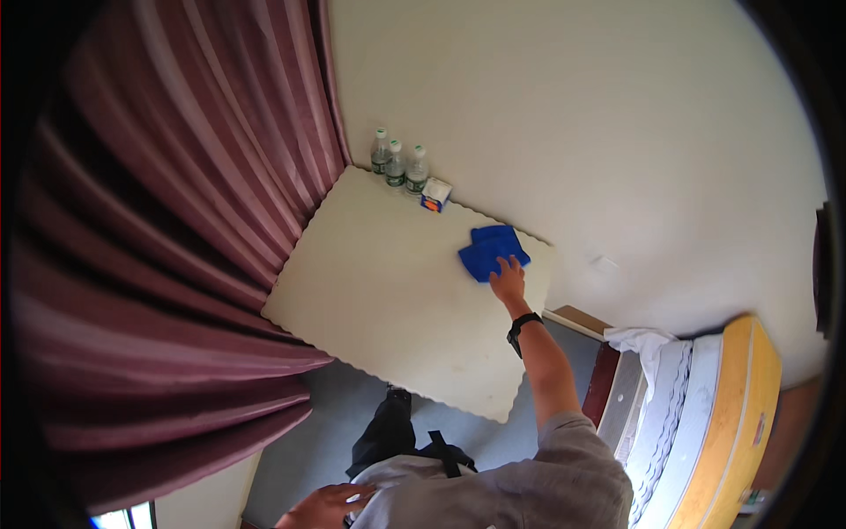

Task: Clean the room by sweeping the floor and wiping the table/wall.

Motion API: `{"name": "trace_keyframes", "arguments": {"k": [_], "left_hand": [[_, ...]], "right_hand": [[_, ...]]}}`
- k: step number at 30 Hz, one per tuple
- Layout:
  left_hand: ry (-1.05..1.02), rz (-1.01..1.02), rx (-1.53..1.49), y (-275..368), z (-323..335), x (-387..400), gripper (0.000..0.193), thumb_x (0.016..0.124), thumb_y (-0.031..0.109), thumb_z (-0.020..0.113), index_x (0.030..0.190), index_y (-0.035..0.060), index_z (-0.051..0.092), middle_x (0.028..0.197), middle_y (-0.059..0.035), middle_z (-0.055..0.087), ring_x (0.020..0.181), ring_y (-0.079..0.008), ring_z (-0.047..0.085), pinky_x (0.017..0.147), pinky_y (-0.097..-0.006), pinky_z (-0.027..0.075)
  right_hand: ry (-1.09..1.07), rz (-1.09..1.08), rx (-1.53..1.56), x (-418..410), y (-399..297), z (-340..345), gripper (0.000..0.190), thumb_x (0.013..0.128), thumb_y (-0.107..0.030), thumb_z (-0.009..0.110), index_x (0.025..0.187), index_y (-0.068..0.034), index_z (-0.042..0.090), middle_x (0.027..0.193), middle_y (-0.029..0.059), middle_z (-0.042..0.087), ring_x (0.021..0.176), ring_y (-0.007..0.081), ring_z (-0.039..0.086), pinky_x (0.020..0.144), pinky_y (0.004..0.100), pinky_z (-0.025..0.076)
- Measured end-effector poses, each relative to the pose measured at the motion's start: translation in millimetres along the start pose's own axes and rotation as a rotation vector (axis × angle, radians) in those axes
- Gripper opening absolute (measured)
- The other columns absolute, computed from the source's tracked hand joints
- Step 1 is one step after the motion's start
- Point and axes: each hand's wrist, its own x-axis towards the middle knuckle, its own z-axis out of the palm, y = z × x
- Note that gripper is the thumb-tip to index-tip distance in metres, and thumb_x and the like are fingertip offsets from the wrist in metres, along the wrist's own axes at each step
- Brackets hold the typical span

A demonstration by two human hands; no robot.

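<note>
A blue cloth (494, 252), folded unevenly, lies on the white table (383, 284) with a scalloped edge, near its right end by the wall. My right hand (508, 278) rests on the lower edge of this cloth, fingers spread; whether they pinch it is not clear. My left hand (330, 506) is low in the view against the front of my shirt, its fingers partly hidden. Along the table's back edge stand three clear plastic bottles (416, 173) with white caps, and beside them a small white, blue and orange box (436, 194).
Purple curtains (218, 165) hang along the table's left side. A pale wall (581, 119) rises behind it. At the lower right are stacked mattresses (714, 410) on a bed, with a white cloth (644, 344) at one end. Grey floor (284, 449) shows below the table.
</note>
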Motion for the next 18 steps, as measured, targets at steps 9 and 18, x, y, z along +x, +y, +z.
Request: {"name": "trace_keyframes", "arguments": {"k": [9,18], "left_hand": [[-0.106,-0.185,-0.416,-178,-43,147,0.061,0.088,0.039,0.062,0.137,0.0073,0.045,0.140,-0.0137,0.046,0.128,-0.0314,0.044,0.104,-0.0405,0.038],[-0.371,0.299,0.241,-243,136,287,0.065,0.093,0.053,0.044,0.144,0.0127,0.040,0.152,-0.0042,0.034,0.144,-0.0218,0.021,0.116,-0.0473,0.013]], "right_hand": [[-0.320,-0.177,-0.296,-107,-25,68,0.083,0.080,-0.042,0.067,0.147,-0.016,0.028,0.136,0.0272,0.038,0.120,0.0508,0.038,0.089,0.0555,0.045],[-0.682,-0.191,-0.132,-266,-30,-2,0.068,0.083,-0.035,0.065,0.144,-0.024,0.037,0.129,0.0205,0.044,0.115,0.0386,0.047,0.089,0.0507,0.046]]}}
